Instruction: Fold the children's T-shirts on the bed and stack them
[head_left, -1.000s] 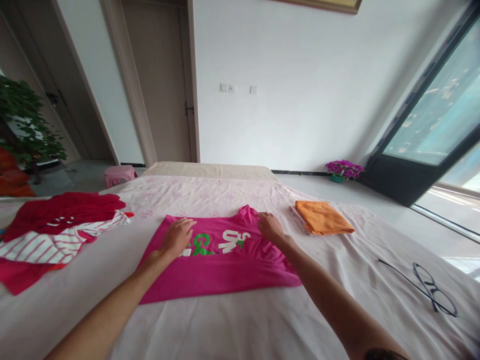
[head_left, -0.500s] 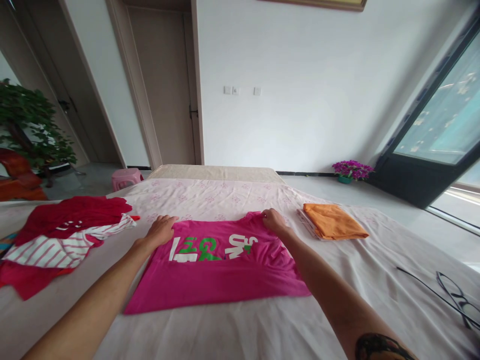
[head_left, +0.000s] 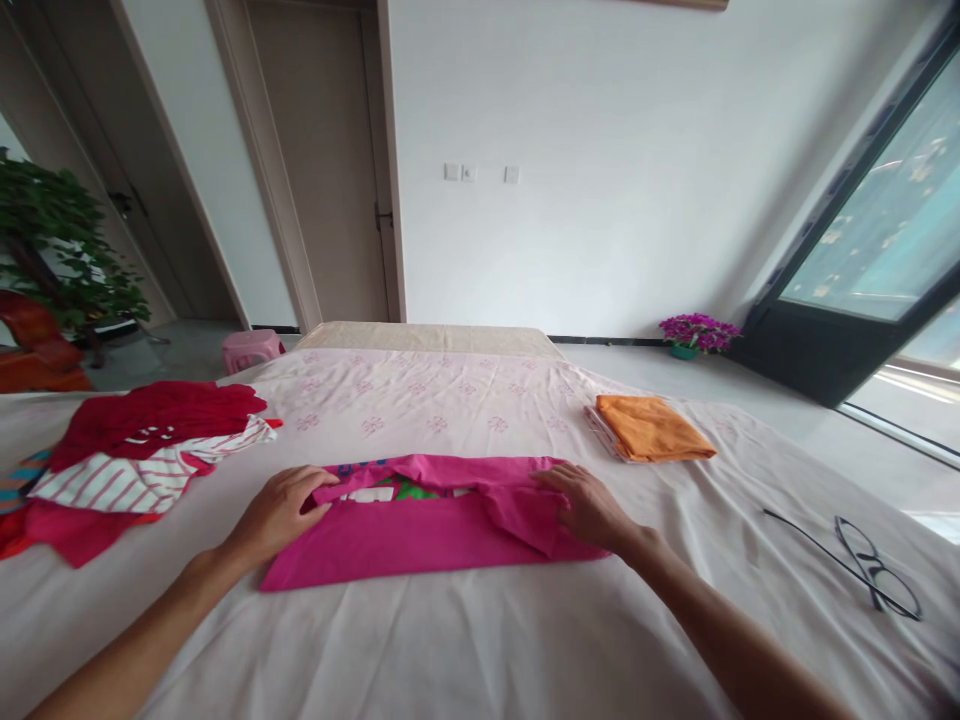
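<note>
A bright pink T-shirt (head_left: pixel 420 535) with white and green letters lies on the bed, its far edge folded over toward me so the print is mostly hidden. My left hand (head_left: pixel 279 508) pinches the folded edge at the shirt's left end, fingers curled round the cloth. My right hand (head_left: pixel 592 505) grips the folded edge at the right end, fingers bent over a bunched flap of the fabric.
A pale patterned sheet (head_left: pixel 465 640) covers the bed. A pile of red and striped clothes (head_left: pixel 142 450) lies at the left. A folded orange garment (head_left: pixel 651 427) sits at the right, glasses (head_left: pixel 870 570) nearer the right edge. Beyond are a pink stool (head_left: pixel 253 349), a door and a flowerpot (head_left: pixel 697 335).
Both hands took the shirt's far edge and drew it toward me, folding the top half over the lower half. The print went from showing to mostly covered.
</note>
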